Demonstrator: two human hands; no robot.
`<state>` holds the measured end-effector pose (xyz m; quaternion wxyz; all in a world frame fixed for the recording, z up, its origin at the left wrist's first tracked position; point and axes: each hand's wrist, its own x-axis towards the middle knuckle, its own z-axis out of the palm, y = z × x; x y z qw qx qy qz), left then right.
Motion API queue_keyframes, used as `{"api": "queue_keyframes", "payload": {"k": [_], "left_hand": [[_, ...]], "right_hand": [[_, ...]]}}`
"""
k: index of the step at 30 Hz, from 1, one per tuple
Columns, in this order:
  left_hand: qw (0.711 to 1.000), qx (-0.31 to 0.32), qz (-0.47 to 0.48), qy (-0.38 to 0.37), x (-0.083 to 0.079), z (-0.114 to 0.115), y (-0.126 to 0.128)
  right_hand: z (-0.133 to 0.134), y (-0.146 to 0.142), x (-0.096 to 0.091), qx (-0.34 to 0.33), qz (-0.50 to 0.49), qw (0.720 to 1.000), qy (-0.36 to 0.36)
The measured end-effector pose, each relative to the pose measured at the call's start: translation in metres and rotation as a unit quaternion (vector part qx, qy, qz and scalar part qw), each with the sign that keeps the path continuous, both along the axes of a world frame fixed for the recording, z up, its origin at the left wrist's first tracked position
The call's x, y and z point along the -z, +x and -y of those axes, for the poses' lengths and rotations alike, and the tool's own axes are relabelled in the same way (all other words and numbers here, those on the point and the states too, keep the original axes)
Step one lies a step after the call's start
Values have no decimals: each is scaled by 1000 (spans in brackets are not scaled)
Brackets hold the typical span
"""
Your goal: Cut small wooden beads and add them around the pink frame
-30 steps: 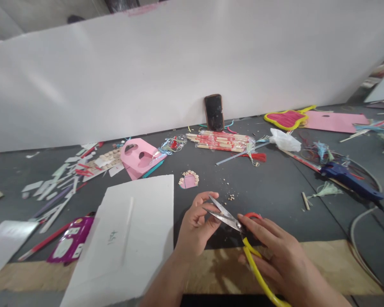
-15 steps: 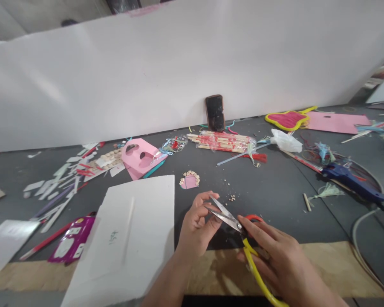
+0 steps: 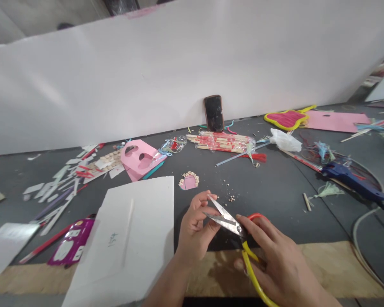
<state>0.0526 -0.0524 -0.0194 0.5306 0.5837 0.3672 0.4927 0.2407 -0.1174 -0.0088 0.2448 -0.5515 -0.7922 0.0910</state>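
Note:
My right hand (image 3: 275, 256) grips a pair of scissors (image 3: 232, 225) with yellow and red handles, its blades parted and pointing up to the left. At the blade tips is my left hand (image 3: 196, 230), its fingers curled in a pinch. Whatever it holds is too small to make out. Just beyond my hands lies a small pink piece (image 3: 189, 182) edged with pale beads or pellets. A few loose pellets (image 3: 232, 198) sit on the dark table beside the blades.
Left of my hands lies a white foam board (image 3: 147, 230). Behind are a pink cutout (image 3: 140, 157), packaged sticks (image 3: 222, 141) and a phone (image 3: 214, 113) leaning on the white partition (image 3: 166, 72). A blue glue gun (image 3: 351, 181) with a cable lies at right.
The scissors and my right hand have shifted slightly left and down, and the blades look a little wider apart. My left hand stays nearly in place.

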Motion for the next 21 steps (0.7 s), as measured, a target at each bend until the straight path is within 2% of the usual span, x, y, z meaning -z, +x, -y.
{"api": "queue_keyframes", "payload": {"k": [6,14,21], "left_hand": [[1000,8,-15,5,-1,-1,0],[1000,0,-3,10,0,-1,1],[1000,-10,14,4,-1,1,4]], "right_hand": [[1,0,0,-4,18,1000,2],[-2,1,0,-23,14,999,39],[-4,0,-2,-26,21,999,38]]}}
